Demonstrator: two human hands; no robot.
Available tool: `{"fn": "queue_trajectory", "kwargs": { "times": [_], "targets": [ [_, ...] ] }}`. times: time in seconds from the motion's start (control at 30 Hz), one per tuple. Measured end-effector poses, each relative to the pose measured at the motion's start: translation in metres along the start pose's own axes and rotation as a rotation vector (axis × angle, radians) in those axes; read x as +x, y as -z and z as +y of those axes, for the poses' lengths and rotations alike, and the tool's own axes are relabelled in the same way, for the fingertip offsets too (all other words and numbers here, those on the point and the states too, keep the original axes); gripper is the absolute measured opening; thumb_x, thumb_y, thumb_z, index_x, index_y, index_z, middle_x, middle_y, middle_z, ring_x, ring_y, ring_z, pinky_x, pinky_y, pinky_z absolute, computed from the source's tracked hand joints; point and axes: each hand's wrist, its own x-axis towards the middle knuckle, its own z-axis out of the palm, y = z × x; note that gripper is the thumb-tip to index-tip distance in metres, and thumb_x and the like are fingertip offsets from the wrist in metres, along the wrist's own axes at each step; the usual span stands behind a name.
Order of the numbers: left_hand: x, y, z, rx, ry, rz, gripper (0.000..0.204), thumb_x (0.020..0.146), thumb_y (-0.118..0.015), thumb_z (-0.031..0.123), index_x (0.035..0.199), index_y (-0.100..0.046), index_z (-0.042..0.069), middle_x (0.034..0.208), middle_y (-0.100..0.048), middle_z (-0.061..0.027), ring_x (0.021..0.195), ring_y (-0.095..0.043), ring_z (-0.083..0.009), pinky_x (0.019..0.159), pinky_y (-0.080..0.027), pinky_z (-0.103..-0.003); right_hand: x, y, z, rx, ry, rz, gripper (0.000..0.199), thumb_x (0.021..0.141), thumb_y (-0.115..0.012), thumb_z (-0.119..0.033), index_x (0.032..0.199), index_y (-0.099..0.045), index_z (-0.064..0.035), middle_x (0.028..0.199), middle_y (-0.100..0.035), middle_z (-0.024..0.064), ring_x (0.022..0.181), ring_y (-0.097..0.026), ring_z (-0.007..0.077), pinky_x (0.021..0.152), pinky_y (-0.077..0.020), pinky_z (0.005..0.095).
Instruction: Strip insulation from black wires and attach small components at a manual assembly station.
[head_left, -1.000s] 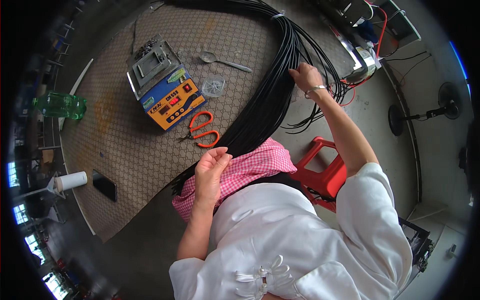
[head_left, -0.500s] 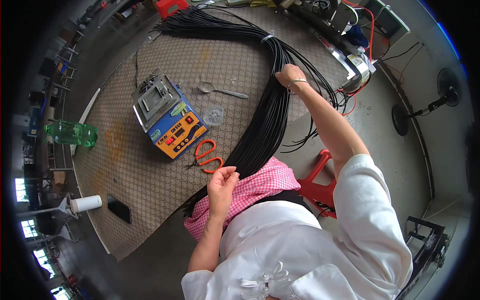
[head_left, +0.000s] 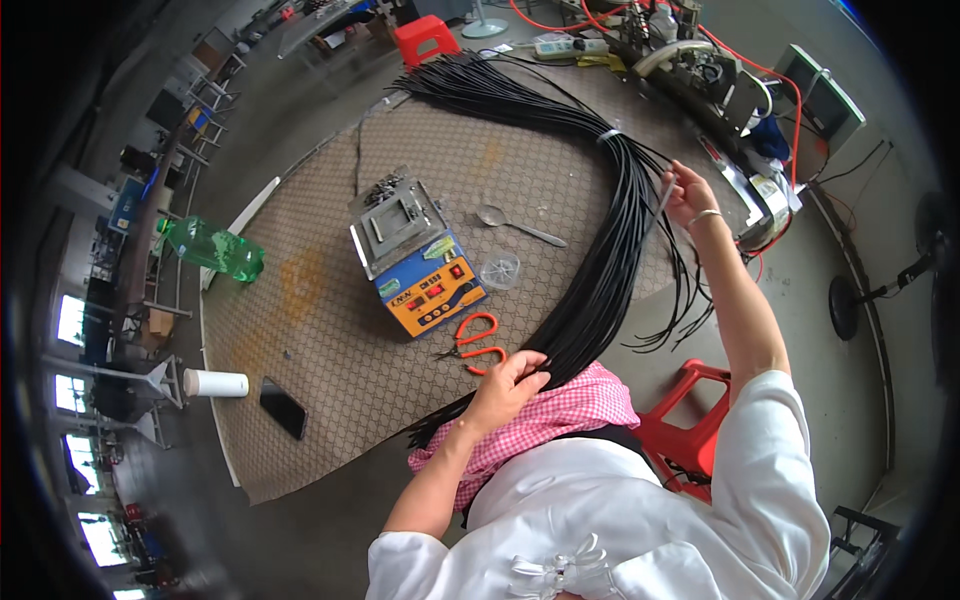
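Observation:
A long bundle of thin black cables [head_left: 600, 270] curves across the table and down over the pink checked cloth [head_left: 585, 405] on my lap. A pale band [head_left: 609, 135] wraps the bundle near its upper bend. Just right of the cables, my right hand [head_left: 688, 197] is closed in a pinch on a narrow whitish strip [head_left: 664, 196]; its exact kind is unclear. My left hand [head_left: 505, 392] lies at the bundle's lower part with fingers stretched out, touching the cables. Close by it are orange-handled snips [head_left: 480, 343].
A blue and orange solder pot [head_left: 415, 265] stands mid-table beside a spoon [head_left: 522, 226] and a clear plastic dish [head_left: 500, 269]. To the left are a green bottle [head_left: 213, 248], a white cup [head_left: 216, 383] and a phone [head_left: 283, 408]. Machinery [head_left: 715, 85] occupies the back right; a red stool [head_left: 690, 430] stands right.
My right hand has left the cables and now pinches the whitish strip at their right. My left fingers have uncurled onto the bundle. The whole view has shifted, moving the table rightward and down.

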Motion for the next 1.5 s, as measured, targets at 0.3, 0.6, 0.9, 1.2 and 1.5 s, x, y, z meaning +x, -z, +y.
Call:
{"fn": "queue_trajectory", "kwargs": {
  "times": [0.3, 0.6, 0.9, 1.2, 1.5],
  "targets": [
    [-0.090, 0.054, 0.013, 0.309, 0.113, 0.203, 0.017, 0.084, -0.053, 0.016, 0.086, -0.059, 0.000, 0.065, -0.059, -0.0065, 0.058, -0.055, -0.0105, 0.057, -0.044, -0.026, -0.018, 0.025, 0.023, -2.254, 0.913, 0.609, 0.052, 0.073, -0.065, -0.016, 0.116, -0.041, 0.0001, 0.097, -0.053, 0.0205, 0.088, -0.053, 0.0381, 0.072, -0.0443, 0.0408],
    [-0.060, 0.016, 0.010, 0.068, -0.147, 0.405, 0.012, 0.083, -0.055, 0.011, 0.081, -0.056, -0.001, 0.063, -0.057, -0.0090, 0.056, -0.056, -0.0167, 0.052, -0.044, -0.029, -0.158, -0.148, 0.213, -1.564, 0.205, -0.955, 0.019, 0.066, -0.068, -0.006, 0.083, -0.061, -0.0006, 0.070, -0.059, 0.0104, 0.059, -0.057, 0.0203, 0.055, -0.0442, 0.0306],
    [-0.098, 0.035, -0.001, -0.667, 0.046, 0.190, 0.017, 0.085, -0.054, 0.011, 0.094, -0.058, -0.004, 0.075, -0.059, -0.0081, 0.061, -0.056, -0.0117, 0.058, -0.048, -0.024, -0.168, -0.142, 0.218, -1.468, 0.487, -0.964, 0.014, 0.058, -0.063, 0.007, 0.068, -0.057, 0.0002, 0.057, -0.049, 0.0073, 0.049, -0.048, 0.0189, 0.047, -0.0376, 0.0290],
    [-0.067, 0.015, -0.004, -0.441, -0.307, 0.650, 0.009, 0.081, -0.058, 0.005, 0.078, -0.053, -0.003, 0.065, -0.059, -0.0076, 0.048, -0.057, -0.0117, 0.043, -0.047, -0.022, -0.180, -0.141, 0.227, -1.335, -0.028, -0.660, 0.014, 0.074, -0.061, 0.004, 0.083, -0.054, -0.0052, 0.064, -0.044, -0.0039, 0.052, -0.038, 0.0011, 0.044, -0.0295, 0.0159],
    [-0.038, 0.020, -0.006, -1.035, 0.046, 0.421, 0.006, 0.076, -0.060, -0.003, 0.077, -0.053, -0.001, 0.067, -0.055, -0.0094, 0.056, -0.056, -0.0179, 0.049, -0.048, -0.030, -0.200, -0.179, 0.234, -1.661, 0.996, -0.845, 0.011, 0.071, -0.070, -0.010, 0.073, -0.062, -0.0017, 0.067, -0.059, 0.0084, 0.060, -0.056, 0.0246, 0.056, -0.0464, 0.0338]
  ]
}}
